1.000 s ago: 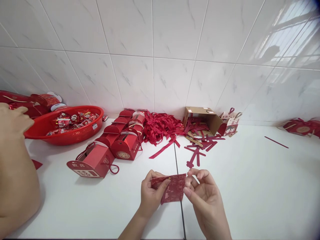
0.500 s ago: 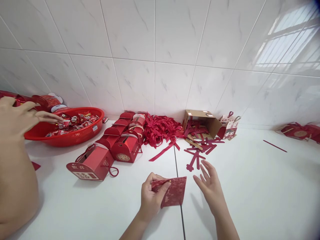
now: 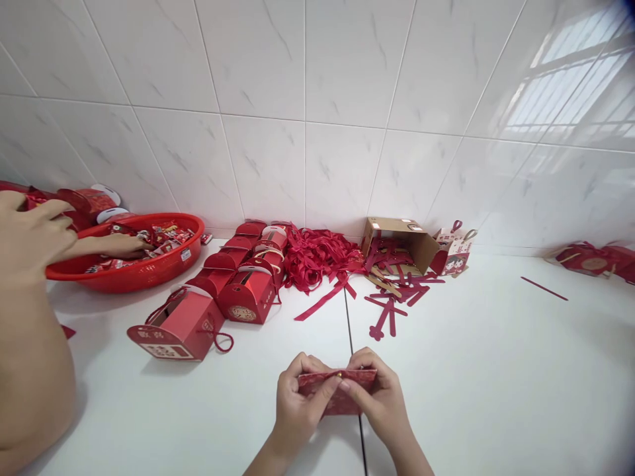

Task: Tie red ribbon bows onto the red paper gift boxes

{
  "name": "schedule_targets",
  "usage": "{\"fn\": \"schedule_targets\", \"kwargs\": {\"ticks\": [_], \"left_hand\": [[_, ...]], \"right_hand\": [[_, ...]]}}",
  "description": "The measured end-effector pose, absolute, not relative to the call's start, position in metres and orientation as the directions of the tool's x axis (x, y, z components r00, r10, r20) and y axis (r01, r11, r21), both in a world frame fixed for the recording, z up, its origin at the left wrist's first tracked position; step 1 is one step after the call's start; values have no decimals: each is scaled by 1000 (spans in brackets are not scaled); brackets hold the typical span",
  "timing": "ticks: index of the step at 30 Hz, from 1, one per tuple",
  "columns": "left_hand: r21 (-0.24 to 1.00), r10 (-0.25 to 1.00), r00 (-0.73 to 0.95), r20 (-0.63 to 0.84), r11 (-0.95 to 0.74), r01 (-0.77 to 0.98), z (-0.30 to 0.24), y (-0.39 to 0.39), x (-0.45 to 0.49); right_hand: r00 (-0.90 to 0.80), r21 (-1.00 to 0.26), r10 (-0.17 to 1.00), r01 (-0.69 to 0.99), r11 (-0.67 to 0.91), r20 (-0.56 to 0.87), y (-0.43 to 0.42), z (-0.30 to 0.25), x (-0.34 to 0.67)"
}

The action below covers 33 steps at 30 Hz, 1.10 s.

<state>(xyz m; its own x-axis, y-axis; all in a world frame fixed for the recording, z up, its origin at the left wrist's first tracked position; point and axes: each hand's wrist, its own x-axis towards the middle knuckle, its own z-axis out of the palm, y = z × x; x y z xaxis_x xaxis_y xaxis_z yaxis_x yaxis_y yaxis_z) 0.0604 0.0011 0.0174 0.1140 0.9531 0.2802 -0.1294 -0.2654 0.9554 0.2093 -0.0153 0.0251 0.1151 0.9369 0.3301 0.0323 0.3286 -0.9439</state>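
Near the front of the white table, a flat red patterned card packet (image 3: pixel 342 400) is held up between both hands. My left hand (image 3: pixel 301 400) is closed on its left side, with the thumb on the front face by the top edge. Closed on the right side, my right hand (image 3: pixel 380 396) has its thumb close to the left one. A small gold-coloured stud (image 3: pixel 339 375) shows at the top edge between the thumbs. The fingers behind the packet are mostly hidden.
Several red gift boxes (image 3: pixel 186 324) stand left of centre, beside heaped red ribbons (image 3: pixel 322 258). A cardboard box (image 3: pixel 421 248) spills dark red strips (image 3: pixel 387 307). At left, another person's hand (image 3: pixel 122 246) reaches into a red basin (image 3: pixel 143 274) of wrapped sweets.
My right hand has come in from the right, where it was open and apart, and now grips the packet. The other person's hand has gone deeper into the basin.
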Motion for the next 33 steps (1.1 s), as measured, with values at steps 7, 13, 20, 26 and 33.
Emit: {"fn": "schedule_targets", "kwargs": {"ticks": [7, 13, 20, 26, 33], "left_hand": [[946, 946, 236, 223, -152, -286, 33, -4, 57], [966, 917, 345, 200, -127, -224, 36, -4, 49], [969, 880, 416, 229, -245, -15, 30, 0, 43], [877, 957, 176, 230, -282, 389, -3, -3, 37], [896, 950, 270, 154, -250, 368, -6, -8, 29]], "right_hand": [[121, -889, 887, -58, 454, 445, -15, 17, 206], [138, -868, 863, -42, 495, 485, -18, 14, 204], [245, -893, 860, 72, 444, 448, -19, 15, 196], [329, -907, 846, 111, 407, 420, -15, 7, 193], [379, -915, 834, 109, 389, 400, -13, 4, 190]]}}
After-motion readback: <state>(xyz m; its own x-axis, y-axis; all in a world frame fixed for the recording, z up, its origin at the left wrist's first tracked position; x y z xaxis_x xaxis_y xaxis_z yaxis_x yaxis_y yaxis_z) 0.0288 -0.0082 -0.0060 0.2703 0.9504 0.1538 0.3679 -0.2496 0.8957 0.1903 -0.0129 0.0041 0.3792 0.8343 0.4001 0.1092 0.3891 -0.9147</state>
